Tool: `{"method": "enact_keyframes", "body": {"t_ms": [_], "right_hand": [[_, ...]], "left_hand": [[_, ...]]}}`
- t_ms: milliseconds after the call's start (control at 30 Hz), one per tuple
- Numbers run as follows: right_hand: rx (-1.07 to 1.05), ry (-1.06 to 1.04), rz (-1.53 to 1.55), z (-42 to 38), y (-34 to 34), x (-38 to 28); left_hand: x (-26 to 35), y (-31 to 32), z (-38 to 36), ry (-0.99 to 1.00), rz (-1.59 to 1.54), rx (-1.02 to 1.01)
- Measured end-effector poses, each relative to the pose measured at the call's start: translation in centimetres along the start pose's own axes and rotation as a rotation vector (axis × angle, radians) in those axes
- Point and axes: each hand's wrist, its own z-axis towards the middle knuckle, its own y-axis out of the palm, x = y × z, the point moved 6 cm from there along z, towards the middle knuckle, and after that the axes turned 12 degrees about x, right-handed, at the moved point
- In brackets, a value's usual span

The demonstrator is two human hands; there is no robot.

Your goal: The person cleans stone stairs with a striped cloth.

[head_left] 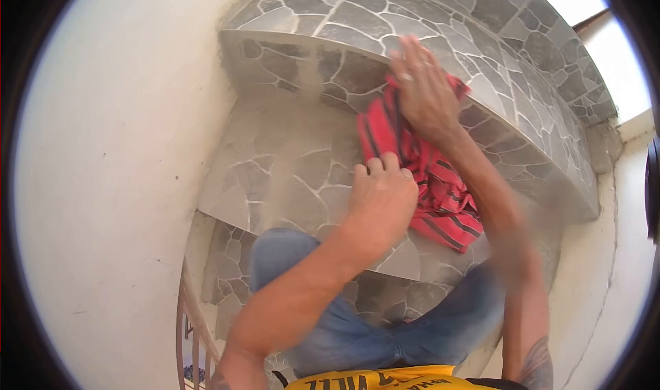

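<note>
**On the lower stone-patterned step, a striped cloth under two hands**

Across the right half of the lower step [309, 177], I have the red cloth [450, 190] with dark stripes, bunched and creased. Its top reaches up the riser to the edge of the upper step [364, 22], and its bottom corner lies near the lower step's front edge.

My right hand [427, 101] is over the top of the cloth, arm stretched forward. Its fingers are extended, close to one another, their tips at the upper step's edge; they are blurred on my view, and I cannot tell how firmly they press.

My left hand [383, 194] is at the cloth's left side, back of the hand up and fingers curled well in. I cannot tell whether they pinch the fabric or just rest against it.

A pale streak [280, 177] runs over the lower step, left of the cloth. A light wall [110, 156] borders the steps on the left, and another wall [598, 273] stands on the right. Below me are the bent knees in blue jeans [344, 335], with a railing [198, 314] to their left.
</note>
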Motion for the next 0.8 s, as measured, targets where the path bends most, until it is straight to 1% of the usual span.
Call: {"method": "enact_keyframes", "body": {"t_ms": [67,100,133,200,233,300,333,400,467,500,567,600,700,733,800], "right_hand": [[0.033,-0.088,0.002,4.0,3.8,-4.4],[0.034,-0.111,0.149,4.9,7.8,-6.5],[0.04,-0.139,0.293,5.1,11.3,-8.4],[-0.055,-0.313,0.066,6.7,13.4,-11.1],[-0.108,-0.407,-0.033,6.9,14.2,-12.4],[-0.098,-0.33,0.174,4.8,13.2,-10.6],[-0.097,-0.291,0.279,3.1,12.5,-8.9],[-0.295,-0.285,0.358,0.1,9.3,-5.3],[-0.371,-0.351,0.192,-0.6,6.0,-4.1],[-0.361,-0.287,0.251,-0.1,5.2,-4.1],[-0.322,-0.152,0.367,1.5,4.4,-4.0],[-0.275,-0.09,0.473,2.6,3.8,-3.5],[-0.373,0.05,0.599,4.3,2.9,-1.8],[-0.398,0.187,0.721,4.9,2.3,-0.7],[-0.428,0.386,0.824,5.9,1.1,1.3]], "left_hand": [[0.3,0.3,0.2,0.0,-0.036,-0.126],[0.5,0.4,0.2,0.013,-0.051,-0.19],[0.1,0.6,0.2,-0.02,-0.062,-0.222],[-1.3,1.1,0.5,-0.09,-0.082,-0.275],[-2.5,1.1,0.7,-0.123,-0.043,-0.272],[-5.5,1.2,0.8,-0.201,0.009,-0.272],[-6.9,0.9,0.7,-0.267,0.007,-0.157],[-9.6,-0.3,0.5,-0.403,0.007,0.086],[-10.9,-1.2,1.9,-0.503,-0.199,0.13],[-10.9,-1.4,2.4,-0.54,-0.298,0.143],[-10.2,0.7,4.2,-0.513,-0.512,0.277],[-9.7,2.0,5.3,-0.495,-0.621,0.348],[-7.7,2.7,5.9,-0.414,-0.963,0.822],[-6.9,2.5,5.9,-0.374,-1.008,0.861],[-5.7,2.5,6.6,-0.384,-0.846,0.908]]}}
